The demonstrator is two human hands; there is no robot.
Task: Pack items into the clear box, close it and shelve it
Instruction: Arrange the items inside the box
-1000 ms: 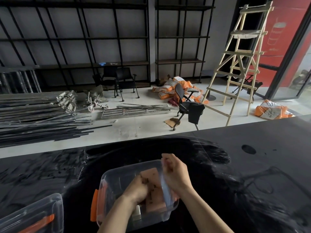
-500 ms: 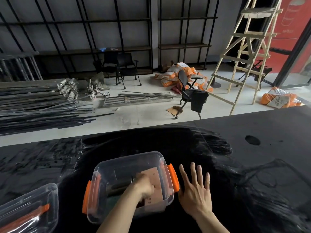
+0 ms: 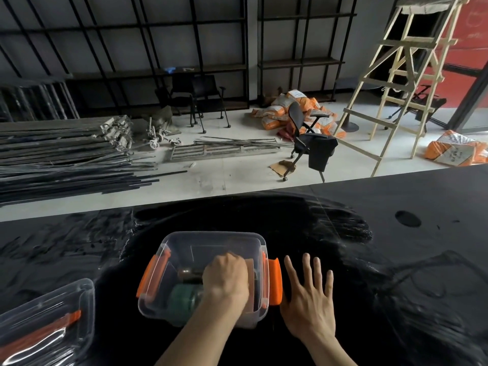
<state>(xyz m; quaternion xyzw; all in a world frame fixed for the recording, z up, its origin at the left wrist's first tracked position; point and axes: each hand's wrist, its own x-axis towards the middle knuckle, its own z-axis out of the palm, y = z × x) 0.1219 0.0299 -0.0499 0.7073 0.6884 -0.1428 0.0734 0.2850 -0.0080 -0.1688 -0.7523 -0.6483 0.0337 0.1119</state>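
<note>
The clear box [image 3: 211,235] with orange latches [image 3: 274,281] stands open on the black table [image 3: 396,260], near the front edge. My left hand [image 3: 227,278] is inside it, fingers curled down onto a flat brown board [image 3: 250,265] along the right wall. A green roll [image 3: 184,299] and a dark round item [image 3: 188,273] lie in the box to the left of that hand. Just right of the box, my right hand [image 3: 309,294] lies flat on the table with fingers spread, holding nothing.
A second clear plastic piece with an orange latch [image 3: 45,326] sits at the lower left of the table. Beyond the table are black wall shelves [image 3: 158,70], metal bars on the floor [image 3: 66,159], an office chair [image 3: 311,143] and a wooden ladder [image 3: 404,75].
My right hand came out of the box and now lies flat on the table beside it. My left hand stayed inside, pressing lower on the brown board.
</note>
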